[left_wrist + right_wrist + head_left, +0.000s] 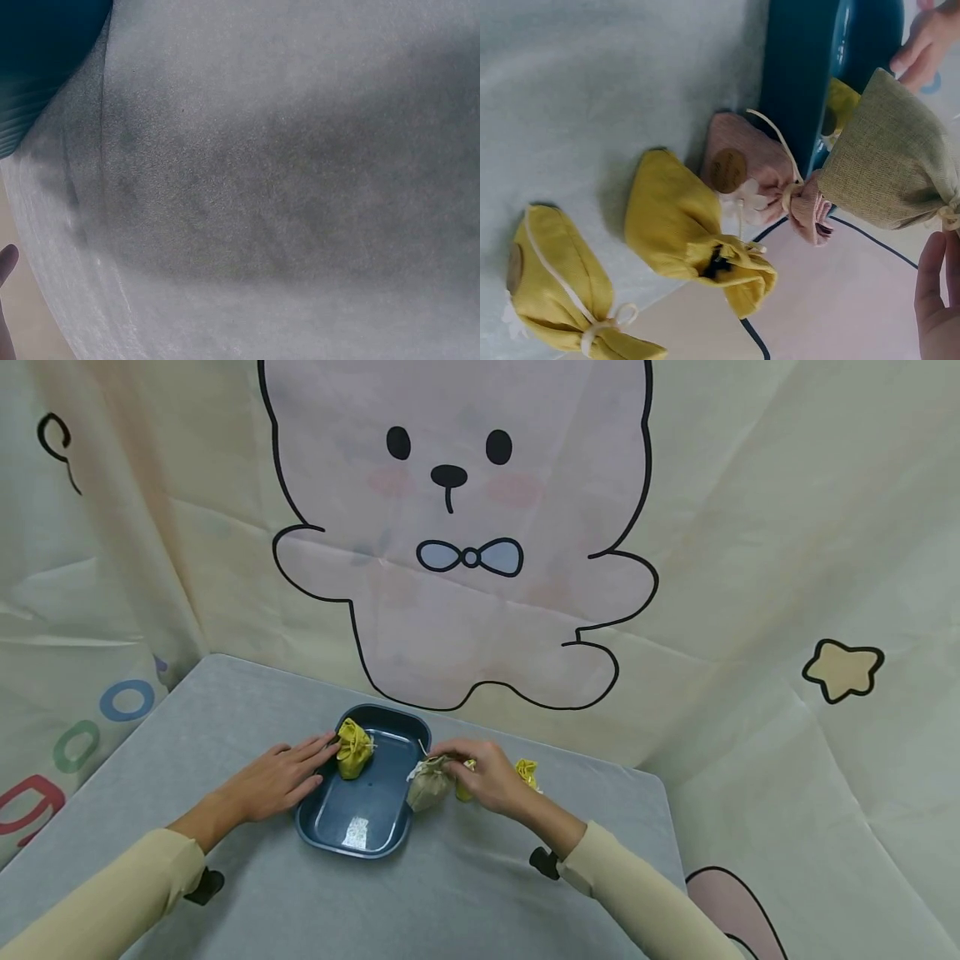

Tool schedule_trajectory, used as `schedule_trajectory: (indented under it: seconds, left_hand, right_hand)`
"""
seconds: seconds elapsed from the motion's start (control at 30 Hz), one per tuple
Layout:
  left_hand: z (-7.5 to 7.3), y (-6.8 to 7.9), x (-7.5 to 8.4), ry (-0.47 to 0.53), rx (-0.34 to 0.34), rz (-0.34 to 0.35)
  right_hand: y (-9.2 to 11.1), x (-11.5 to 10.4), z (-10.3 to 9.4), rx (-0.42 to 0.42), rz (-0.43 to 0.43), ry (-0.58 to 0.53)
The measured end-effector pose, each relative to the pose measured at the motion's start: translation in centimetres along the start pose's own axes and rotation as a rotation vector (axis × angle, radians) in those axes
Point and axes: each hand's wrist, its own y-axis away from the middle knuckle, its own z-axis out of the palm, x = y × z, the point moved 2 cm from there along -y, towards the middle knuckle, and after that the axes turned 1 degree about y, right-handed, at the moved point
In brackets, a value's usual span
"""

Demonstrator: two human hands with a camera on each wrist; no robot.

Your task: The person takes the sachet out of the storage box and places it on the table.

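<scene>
My right hand [487, 777] pinches the gathered, tied neck of a grey-green cloth drawstring pouch [430, 787], which hangs over the right rim of a blue plastic tray [363, 814]. Inside the tray, near its far left corner, is a yellow pouch [354, 750]. Flat and with fingers extended, my left hand [277, 779] rests against the tray's left rim. The right wrist view shows the held pouch [891, 154] up close beside the tray wall, its neck at my fingertips [931, 262].
Right of the tray, the right wrist view has a pink pouch [742, 146] with a round tag, a yellow pouch [671, 214] and another yellow pouch [562, 274] in a row on the grey cloth-covered table [480, 893]. A printed curtain [735, 577] hangs behind the table.
</scene>
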Motion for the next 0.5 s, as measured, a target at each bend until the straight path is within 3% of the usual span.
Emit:
schedule_trajectory:
  seconds: [0.23,0.5]
  left_hand:
    - [0.0,-0.1,0.1,0.002,-0.025,-0.007]
    - [-0.1,0.0,0.2,-0.003,-0.017,-0.002]
  right_hand:
    - [1.0,0.7,0.3,-0.038,0.055,-0.015]
    - [2.0,1.4,0.6,-0.038,0.051,-0.009]
